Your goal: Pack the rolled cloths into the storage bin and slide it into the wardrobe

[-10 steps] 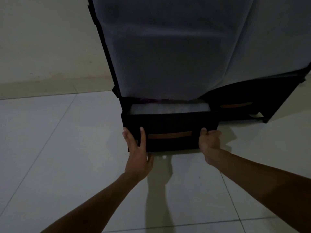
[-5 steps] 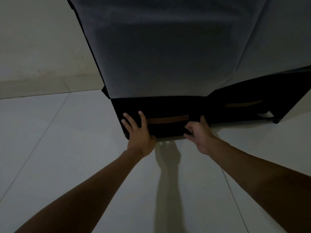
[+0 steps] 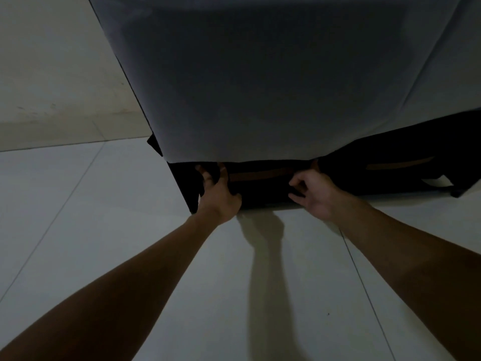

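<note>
A black storage bin (image 3: 263,192) with a brown strap handle (image 3: 268,175) sits at floor level under the grey fabric cover of the wardrobe (image 3: 273,87). Only its front face shows; the cloths inside are hidden. My left hand (image 3: 220,194) lies flat against the bin's front at the left, fingers spread and reaching under the cover's hem. My right hand (image 3: 313,192) touches the front at the right with curled, parted fingers. Neither hand grips anything.
A second black bin (image 3: 395,175) with a brown handle sits to the right under the same cover. Pale floor tiles (image 3: 104,230) spread in front and to the left. A cream wall (image 3: 52,74) rises behind at the left.
The bin has slid back under the wardrobe cover, hiding its open top. Both hands followed it forward, from gripping its sides to pressing on its front. The view has moved closer.
</note>
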